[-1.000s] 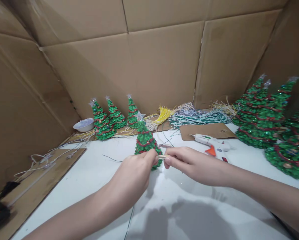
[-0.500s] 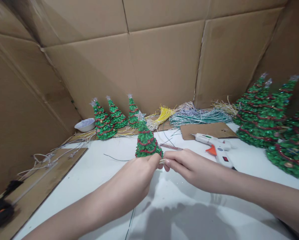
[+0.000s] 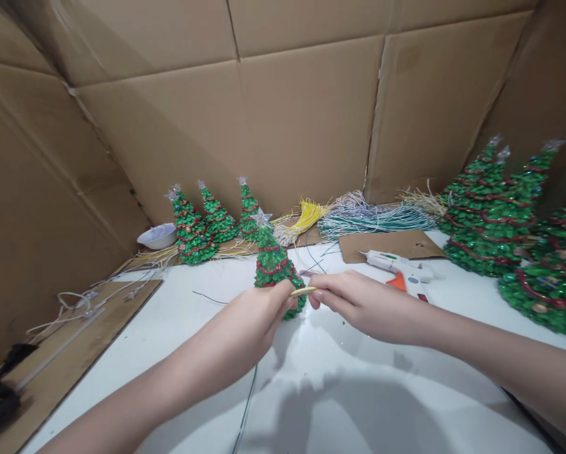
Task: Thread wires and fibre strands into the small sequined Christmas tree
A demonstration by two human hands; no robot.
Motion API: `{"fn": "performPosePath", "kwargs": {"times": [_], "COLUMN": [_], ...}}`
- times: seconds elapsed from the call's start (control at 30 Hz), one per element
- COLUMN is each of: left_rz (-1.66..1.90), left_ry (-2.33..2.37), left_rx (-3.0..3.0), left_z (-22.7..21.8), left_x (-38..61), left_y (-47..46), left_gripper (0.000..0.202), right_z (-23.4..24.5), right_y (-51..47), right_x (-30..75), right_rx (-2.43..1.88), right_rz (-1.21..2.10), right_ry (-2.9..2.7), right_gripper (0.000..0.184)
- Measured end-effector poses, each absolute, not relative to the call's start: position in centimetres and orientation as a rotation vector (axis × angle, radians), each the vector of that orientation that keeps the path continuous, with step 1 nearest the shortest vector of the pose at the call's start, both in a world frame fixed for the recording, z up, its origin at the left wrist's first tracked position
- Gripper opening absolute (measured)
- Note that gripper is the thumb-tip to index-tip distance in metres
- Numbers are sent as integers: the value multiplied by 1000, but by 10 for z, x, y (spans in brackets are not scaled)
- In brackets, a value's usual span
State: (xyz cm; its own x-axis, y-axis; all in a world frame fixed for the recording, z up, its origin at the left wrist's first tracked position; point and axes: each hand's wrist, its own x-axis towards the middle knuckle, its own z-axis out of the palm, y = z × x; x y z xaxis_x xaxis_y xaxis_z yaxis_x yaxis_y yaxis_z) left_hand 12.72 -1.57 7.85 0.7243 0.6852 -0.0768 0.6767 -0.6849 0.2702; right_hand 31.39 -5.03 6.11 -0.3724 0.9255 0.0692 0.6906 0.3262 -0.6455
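Between my two hands stretches a short length of yellow wire [image 3: 304, 291]. My left hand [image 3: 257, 318] pinches one end, its fingertips mostly turned away from view. The other end is closed in the thumb and fingers of my right hand [image 3: 353, 304]. Just behind the hands a small green Christmas tree [image 3: 272, 260] stands upright on the white table, with red garland and a clear star on top. My hands cover part of its lower half. A white glue gun [image 3: 396, 263] with an orange trigger lies beyond my right hand, partly hidden by it.
Bundles of yellow wire [image 3: 310, 216] and green and white wire [image 3: 377, 217] lie along the back, near a cardboard piece [image 3: 391, 244]. More trees stand at the back left [image 3: 193, 230] and right [image 3: 488, 221]. A white bowl [image 3: 157, 236] sits at left, by a cardboard sheet [image 3: 89, 340].
Both hands have risen slightly, and the left has shifted a little left, so more of the yellow wire shows between them. The view has shifted slightly.
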Motion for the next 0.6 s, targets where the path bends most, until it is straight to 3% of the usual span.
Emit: {"fn": "performPosePath", "kwargs": {"times": [0.13, 0.33, 0.6], "left_rz": [30, 38, 127], "left_ry": [987, 953, 1100], "left_rx": [2495, 2542, 2611], "left_z": [90, 91, 81], "left_x": [126, 128, 130], "left_y": [-14, -7, -5], "left_gripper": [33, 30, 29], "right_z": [59, 61, 61], "right_y": [-48, -48, -50], "right_x": [318, 324, 317], "right_rx": [-1414, -1509, -1453], "right_rz": [802, 985, 891], "right_ry": [-2140, -2115, -2099], "right_gripper": [21, 29, 26]}}
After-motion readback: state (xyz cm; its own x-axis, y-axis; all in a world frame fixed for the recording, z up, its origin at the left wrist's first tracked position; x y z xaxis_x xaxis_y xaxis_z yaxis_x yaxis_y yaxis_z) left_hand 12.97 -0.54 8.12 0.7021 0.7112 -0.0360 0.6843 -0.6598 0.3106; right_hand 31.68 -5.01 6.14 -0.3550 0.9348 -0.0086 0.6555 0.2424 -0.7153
